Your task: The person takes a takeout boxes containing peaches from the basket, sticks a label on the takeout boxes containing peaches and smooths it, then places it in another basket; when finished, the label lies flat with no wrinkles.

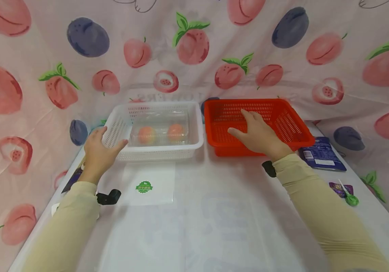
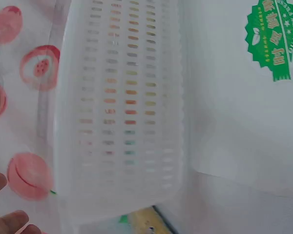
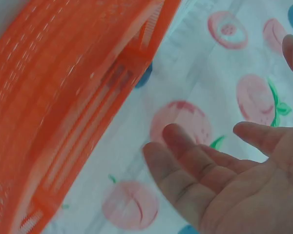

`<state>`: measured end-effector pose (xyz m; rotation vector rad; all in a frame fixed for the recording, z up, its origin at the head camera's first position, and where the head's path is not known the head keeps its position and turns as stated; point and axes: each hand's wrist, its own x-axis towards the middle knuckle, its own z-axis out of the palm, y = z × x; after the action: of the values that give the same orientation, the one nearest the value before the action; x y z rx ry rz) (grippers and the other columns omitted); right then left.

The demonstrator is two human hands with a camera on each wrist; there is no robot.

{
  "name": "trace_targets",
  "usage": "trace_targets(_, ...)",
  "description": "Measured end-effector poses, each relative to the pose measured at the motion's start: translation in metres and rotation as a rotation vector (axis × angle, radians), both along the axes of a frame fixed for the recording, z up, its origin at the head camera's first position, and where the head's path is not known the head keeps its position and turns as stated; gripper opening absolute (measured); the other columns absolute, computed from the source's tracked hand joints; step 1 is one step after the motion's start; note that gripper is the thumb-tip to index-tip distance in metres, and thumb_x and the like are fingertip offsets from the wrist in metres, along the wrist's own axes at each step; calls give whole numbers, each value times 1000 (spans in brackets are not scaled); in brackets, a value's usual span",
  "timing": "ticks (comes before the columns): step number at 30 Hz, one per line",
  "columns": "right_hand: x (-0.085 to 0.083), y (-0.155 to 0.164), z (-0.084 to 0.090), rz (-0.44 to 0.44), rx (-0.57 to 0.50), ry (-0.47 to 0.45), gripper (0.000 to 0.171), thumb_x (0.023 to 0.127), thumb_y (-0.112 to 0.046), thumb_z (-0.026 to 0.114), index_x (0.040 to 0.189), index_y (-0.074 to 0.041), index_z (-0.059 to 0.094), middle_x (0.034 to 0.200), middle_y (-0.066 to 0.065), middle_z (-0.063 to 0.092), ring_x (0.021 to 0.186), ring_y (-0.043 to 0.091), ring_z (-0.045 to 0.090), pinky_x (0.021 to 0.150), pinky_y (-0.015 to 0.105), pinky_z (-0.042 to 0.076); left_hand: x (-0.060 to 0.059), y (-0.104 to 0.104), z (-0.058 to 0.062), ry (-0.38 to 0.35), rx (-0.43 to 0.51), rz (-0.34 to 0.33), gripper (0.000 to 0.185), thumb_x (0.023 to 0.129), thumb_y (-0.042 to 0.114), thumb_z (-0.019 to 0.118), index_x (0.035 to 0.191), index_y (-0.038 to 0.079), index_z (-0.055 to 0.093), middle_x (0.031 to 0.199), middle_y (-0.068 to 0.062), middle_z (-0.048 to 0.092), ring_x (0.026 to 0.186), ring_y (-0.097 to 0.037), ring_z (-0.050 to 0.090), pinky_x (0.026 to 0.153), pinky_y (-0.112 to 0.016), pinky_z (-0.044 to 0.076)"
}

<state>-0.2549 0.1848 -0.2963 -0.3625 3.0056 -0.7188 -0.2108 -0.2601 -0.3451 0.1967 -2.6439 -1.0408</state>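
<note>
Two baskets sit side by side: the relaxed left hand [image 1: 99, 151] touches the white basket [image 1: 157, 151] at its near-left corner, while the right hand [image 1: 259, 134], fingers spread and holding nothing, hovers over the red basket [image 1: 293, 124].

White basket [image 1: 157, 151]: perforated plastic, semi-matt, its slotted wall looking translucent in the left wrist view. Red basket [image 1: 282, 117]: the same perforated plastic, showing a slight gloss along its rim. Clear box [image 1: 160, 130] lying in the white basket: thin transparent plastic, glossy and reflecting light. Backdrop cloth [image 1: 44, 56]: soft printed fabric, matt, creasing in folds. Tabletop [image 1: 214, 219]: smooth covering giving off a faint sheen. White sheet [image 1: 153, 185]: flat, matt, paper-like, bearing a green sticker. Blue packet [image 1: 321, 154]: glossy printed foil. Sleeves [image 1: 330, 215]: matt knitted cloth.
</note>
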Motion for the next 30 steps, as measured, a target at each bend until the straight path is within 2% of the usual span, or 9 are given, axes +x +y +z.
trace_targets(3, -5, -14, -5, 29, -88, 27, 86, 97, -51, 59, 158, -3, 21, 159, 22, 24, 142, 41, 26, 111, 61, 30, 1, -6, -8, -41, 25, 35, 89, 93, 47, 67, 158, 5, 24, 162, -27, 7, 146, -50, 6, 109, -73, 15)
trace_targets(7, -12, -34, -12, 64, -171, 52, 79, 98, -46, 61, 156, -3, 28, 157, 18, 30, 136, 37, 36, 110, 55, 36, -2, -12, -20, -76, 50, 54, 91, 93, 49, 66, 159, 6, 22, 162, -28, -1, 146, -52, 4, 109, -74, 16)
trace_targets(10, -15, -50, -16, 96, -187, 48, 79, 97, -45, 63, 155, -3, 31, 157, 17, 33, 133, 36, 41, 109, 52, 38, -4, -15, -26, -77, 72, 57, 90, 93, 48, 66, 159, 6, 21, 161, -30, -3, 145, -54, 5, 109, -73, 15)
trace_targets(13, -17, -65, -20, 135, -188, 29, 80, 96, -46, 64, 155, -3, 32, 156, 16, 34, 135, 35, 40, 111, 51, 37, -4, -17, -29, -87, 89, 62, 90, 94, 47, 66, 159, 6, 21, 161, -31, -4, 144, -57, 5, 108, -75, 13)
trace_targets(18, -21, -86, -27, 179, -207, 8, 80, 95, -45, 66, 156, -6, 32, 156, 13, 36, 140, 32, 35, 113, 51, 33, -7, -18, -35, -125, 131, 72, 91, 94, 49, 65, 161, 8, 18, 162, -28, 10, 145, -52, 15, 109, -72, 17)
trace_targets(21, -25, -97, -31, 194, -242, -10, 81, 94, -44, 67, 156, -7, 32, 156, 13, 37, 137, 33, 40, 110, 50, 38, -9, -20, -37, -155, 167, 74, 93, 94, 53, 63, 162, 12, 14, 163, -23, 17, 145, -48, 20, 110, -69, 21)
trace_targets(23, -26, -104, -33, 203, -271, -24, 82, 94, -44, 68, 157, -6, 31, 156, 13, 37, 134, 35, 44, 107, 49, 42, -11, -21, -39, -191, 196, 72, 96, 93, 57, 62, 162, 14, 10, 163, -23, 16, 145, -49, 20, 110, -70, 21)
trace_targets(27, -30, -119, -35, 223, -285, -47, 83, 94, -44, 68, 157, -6, 30, 156, 14, 38, 132, 36, 47, 104, 48, 45, -12, -23, -41, -248, 241, 71, 100, 92, 62, 60, 163, 17, 5, 158, -26, 25, 139, -47, 32, 109, -67, 27)
trace_targets(30, -34, -129, -37, 228, -269, -52, 82, 95, -45, 67, 157, -6, 30, 155, 15, 39, 132, 35, 48, 105, 48, 44, -11, -23, -42, -254, 259, 75, 101, 91, 64, 60, 163, 19, 5, 150, -27, 35, 130, -43, 41, 107, -62, 34)
